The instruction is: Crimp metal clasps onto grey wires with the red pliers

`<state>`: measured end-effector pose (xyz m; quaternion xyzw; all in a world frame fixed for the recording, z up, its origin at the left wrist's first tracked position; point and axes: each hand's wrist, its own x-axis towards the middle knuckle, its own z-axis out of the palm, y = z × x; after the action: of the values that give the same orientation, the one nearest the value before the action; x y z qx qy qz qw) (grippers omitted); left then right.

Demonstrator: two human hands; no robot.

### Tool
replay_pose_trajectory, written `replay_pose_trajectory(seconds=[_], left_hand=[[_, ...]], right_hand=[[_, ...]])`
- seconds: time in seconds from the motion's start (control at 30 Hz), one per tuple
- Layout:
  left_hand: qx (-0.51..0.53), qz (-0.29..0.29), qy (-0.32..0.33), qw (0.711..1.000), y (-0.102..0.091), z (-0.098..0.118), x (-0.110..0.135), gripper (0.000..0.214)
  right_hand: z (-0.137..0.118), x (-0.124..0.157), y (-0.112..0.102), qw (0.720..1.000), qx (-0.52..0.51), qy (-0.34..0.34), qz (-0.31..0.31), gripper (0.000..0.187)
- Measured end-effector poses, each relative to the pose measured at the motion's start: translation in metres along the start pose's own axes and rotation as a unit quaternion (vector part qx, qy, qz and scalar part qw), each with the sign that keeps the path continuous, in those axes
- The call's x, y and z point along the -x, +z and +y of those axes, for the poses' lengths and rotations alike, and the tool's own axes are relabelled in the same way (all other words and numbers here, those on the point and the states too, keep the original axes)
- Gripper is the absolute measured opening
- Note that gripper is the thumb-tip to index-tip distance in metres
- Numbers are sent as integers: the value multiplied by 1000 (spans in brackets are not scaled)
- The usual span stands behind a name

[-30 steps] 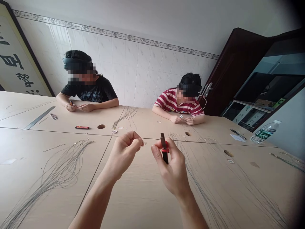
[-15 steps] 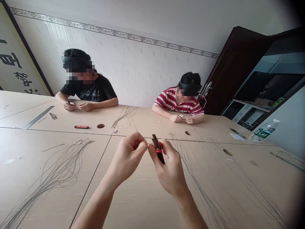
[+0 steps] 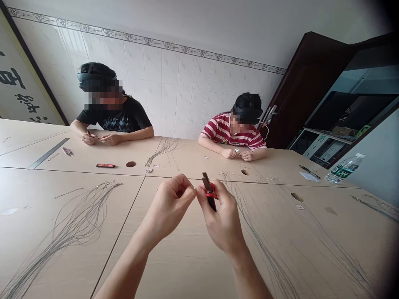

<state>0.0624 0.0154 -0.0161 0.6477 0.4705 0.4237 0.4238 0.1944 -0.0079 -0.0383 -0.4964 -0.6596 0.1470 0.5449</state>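
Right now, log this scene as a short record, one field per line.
Left hand: fingers pinched on something tiny, too small to identify
Right hand: holding red-and-black pliers
Left on table: bundle of thin grey strands
Right on table: bottle, more strands
Across: two seated people, one in black shirt, one in striped shirt

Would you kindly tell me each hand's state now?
Left hand: closed in a pinch, contents too small to identify.
Right hand: closed, holding red-and-black pliers.
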Motion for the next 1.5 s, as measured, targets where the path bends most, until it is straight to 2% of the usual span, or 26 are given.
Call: replay_pose_trajectory(seconds=[0.13,0.23,0.27,0.33,0.43,0.5,0.53,0.6,0.67,0.73,0.8,0.87,1.3,1.5], left_hand=[[6,-11,-3,1000,0,2,0,19],[20,-3,-9,1000,-3,1,-3,18],[26,5,-15,1000,-5,-1,-4,17],[43,27,-29,998,-9,-5,-8,16],[73,49,-35,996,-14,-13,-13,16],[81,59,-28,995,-16,-17,-16,16],[77,66,-25,995,-17,-18,-17,15],[59,85,-22,994,-17,-18,-19,14],[38,102,-25,994,-17,-17,-20,12],[26,109,-30,993,-17,-16,-20,11],[23,111,-31,993,-17,-16,-20,11],[27,109,-26,993,-17,-18,-20,11],[22,123,10,992,-13,-22,-22,11],[-6,123,-2,992,-10,-24,-22,16]], right_hand=[[-1,1,2,999,-25,21,3,18],[3,-3,2,987,-126,98,21,22],[5,-5,1,972,-185,140,26,25],[11,-11,-1,921,-314,230,16,31],[18,-15,-2,839,-441,313,-63,30],[19,-12,1,826,-455,314,-114,32],[19,-9,3,836,-439,301,-133,37],[17,-2,10,892,-343,252,-149,47],[16,3,16,961,-178,178,-115,46],[18,6,21,993,-23,104,-57,42],[20,7,25,996,55,62,-35,41],[21,7,27,995,76,49,-52,42],[23,6,40,987,103,75,-93,31],[22,4,39,987,85,89,-102,29]])
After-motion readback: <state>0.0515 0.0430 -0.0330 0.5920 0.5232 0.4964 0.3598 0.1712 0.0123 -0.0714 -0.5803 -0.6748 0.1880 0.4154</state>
